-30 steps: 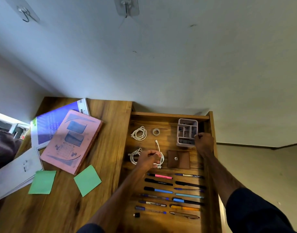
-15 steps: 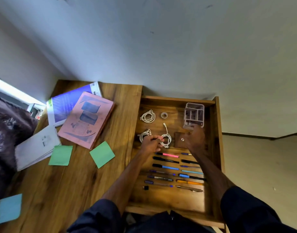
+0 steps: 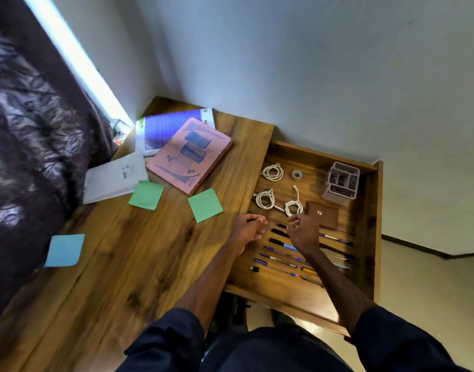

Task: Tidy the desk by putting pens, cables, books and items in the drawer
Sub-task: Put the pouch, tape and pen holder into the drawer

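Note:
The open wooden drawer point(image 3: 375, 237) holds three coiled white cables point(image 3: 272, 172), point(image 3: 265, 199), point(image 3: 293, 206), a tape roll point(image 3: 297, 174), a pink organiser point(image 3: 341, 183), a brown pouch point(image 3: 324, 214) and several pens point(image 3: 280, 251) in rows. My left hand point(image 3: 248, 228) hovers over the drawer's left edge with its fingers curled and nothing in it. My right hand point(image 3: 301, 233) is above the pens, fingers loosely curled, fingertips just below the third cable. On the desk point(image 3: 123, 264) lie a pink book point(image 3: 189, 154), a blue book point(image 3: 166, 127) and a white booklet point(image 3: 114, 177).
Two green sticky notes point(image 3: 147, 195), point(image 3: 205, 204) and a blue one point(image 3: 65, 250) lie on the desk. A dark patterned curtain point(image 3: 29, 130) hangs at the left, and the wall stands behind the desk. The floor point(image 3: 431, 291) shows to the right of the drawer.
My left hand let go of the cable and drew back to the drawer's left edge. My right hand left the organiser and came down beside the cable. The camera tilted down and left.

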### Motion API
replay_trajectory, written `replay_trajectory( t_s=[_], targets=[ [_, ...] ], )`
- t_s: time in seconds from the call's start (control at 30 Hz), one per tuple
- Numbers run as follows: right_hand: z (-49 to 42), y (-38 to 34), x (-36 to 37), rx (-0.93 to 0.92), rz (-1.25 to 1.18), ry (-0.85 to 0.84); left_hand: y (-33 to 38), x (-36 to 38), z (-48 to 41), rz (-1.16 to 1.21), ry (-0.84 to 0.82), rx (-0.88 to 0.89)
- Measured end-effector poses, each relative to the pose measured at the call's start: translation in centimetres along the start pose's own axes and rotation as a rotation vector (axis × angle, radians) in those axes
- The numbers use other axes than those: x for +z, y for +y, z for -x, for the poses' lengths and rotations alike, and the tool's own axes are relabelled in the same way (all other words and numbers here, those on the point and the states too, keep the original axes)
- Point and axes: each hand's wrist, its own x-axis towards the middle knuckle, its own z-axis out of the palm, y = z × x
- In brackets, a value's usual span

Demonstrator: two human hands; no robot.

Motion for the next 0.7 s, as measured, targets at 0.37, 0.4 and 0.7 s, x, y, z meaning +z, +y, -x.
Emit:
replay_trajectory(
  t_s=[0.37, 0.4, 0.7],
  targets=[
    [7.4, -7.9, 3.0, -0.245, 0.018, -0.170, -4.1, -5.2, 6.2, 0.095, 0.137, 0.069],
    [8.0, -8.5, 3.1, -0.275, 0.031, -0.200, -4.4, -5.7, 6.9, 0.108, 0.163, 0.080],
    [13.7, -11.6, 4.0, -0.529, 0.039, -0.461, -9.2, -7.1, 15.2, 0.212, 0.492, 0.094]
  ],
)
